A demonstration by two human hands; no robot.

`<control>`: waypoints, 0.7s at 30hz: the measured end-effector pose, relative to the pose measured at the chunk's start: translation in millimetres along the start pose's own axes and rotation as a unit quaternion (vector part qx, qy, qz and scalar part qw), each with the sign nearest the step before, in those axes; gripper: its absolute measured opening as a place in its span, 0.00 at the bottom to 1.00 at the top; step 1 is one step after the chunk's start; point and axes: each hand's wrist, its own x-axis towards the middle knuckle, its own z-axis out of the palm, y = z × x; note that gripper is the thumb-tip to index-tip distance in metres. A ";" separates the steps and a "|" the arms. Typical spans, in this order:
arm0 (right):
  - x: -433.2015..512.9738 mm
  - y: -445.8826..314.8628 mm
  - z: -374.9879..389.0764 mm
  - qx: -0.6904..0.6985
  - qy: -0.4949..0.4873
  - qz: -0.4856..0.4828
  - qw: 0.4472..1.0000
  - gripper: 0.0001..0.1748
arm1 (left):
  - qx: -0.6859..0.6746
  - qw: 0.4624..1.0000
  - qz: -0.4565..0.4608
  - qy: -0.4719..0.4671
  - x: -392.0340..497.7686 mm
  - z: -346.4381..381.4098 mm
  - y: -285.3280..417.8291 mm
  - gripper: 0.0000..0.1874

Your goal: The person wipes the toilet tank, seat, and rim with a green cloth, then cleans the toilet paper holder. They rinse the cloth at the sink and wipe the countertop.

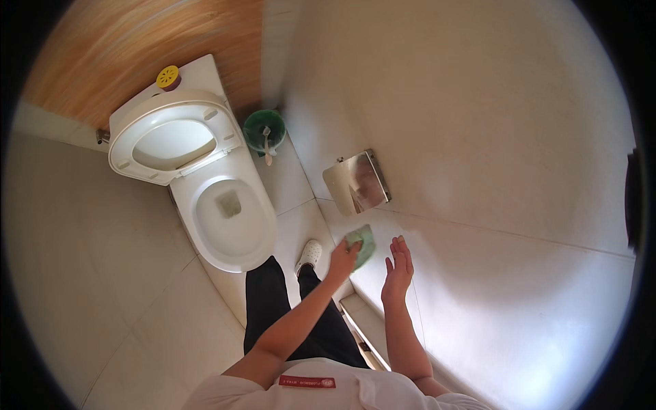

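My left hand (pixel 342 260) is closed on a light green cloth (pixel 363 247), which hangs out past the fingers toward the tiled wall. To its right, my right hand (pixel 400 269) is raised with palm and fingers extended and holds nothing. Whether it touches the wall (pixel 461 205) cannot be told. Above both hands, a shiny metal toilet-paper holder (pixel 353 182) is fixed to that wall, its cover reflecting the room. Left of my hands stands a white toilet bowl (pixel 233 241) with its seat (pixel 120 148) raised.
On the tank (pixel 205 77) sits a round yellow-topped air freshener (pixel 168 78). Between toilet and wall is a green bin (pixel 252 120) with a light-handled tool (pixel 267 146) in it. My white clog (pixel 309 254) rests on the floor tiles. A dark object (pixel 633 200) is at the right edge.
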 end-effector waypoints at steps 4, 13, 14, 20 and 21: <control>-17.8 -3.1 -6.1 -0.001 -0.017 -0.009 1.000 0.28 | 0.020 0.960 0.241 0.143 36.4 -66.1 46.9 0.28; -25.7 4.0 0.1 0.006 0.012 0.002 1.000 0.26 | 0.341 0.811 0.462 0.112 87.5 -13.7 63.8 0.40; -26.2 4.4 0.1 0.008 -0.007 0.001 1.000 0.26 | 0.367 0.789 0.485 0.087 86.7 -17.5 57.7 0.40; -22.1 2.7 -2.8 -0.001 -0.012 -0.012 1.000 0.26 | 0.462 0.689 0.553 0.079 108.6 -64.4 61.8 0.38; -21.2 2.4 -3.4 -0.004 -0.008 -0.019 1.000 0.26 | 0.466 0.708 0.518 0.117 109.7 -64.4 66.5 0.37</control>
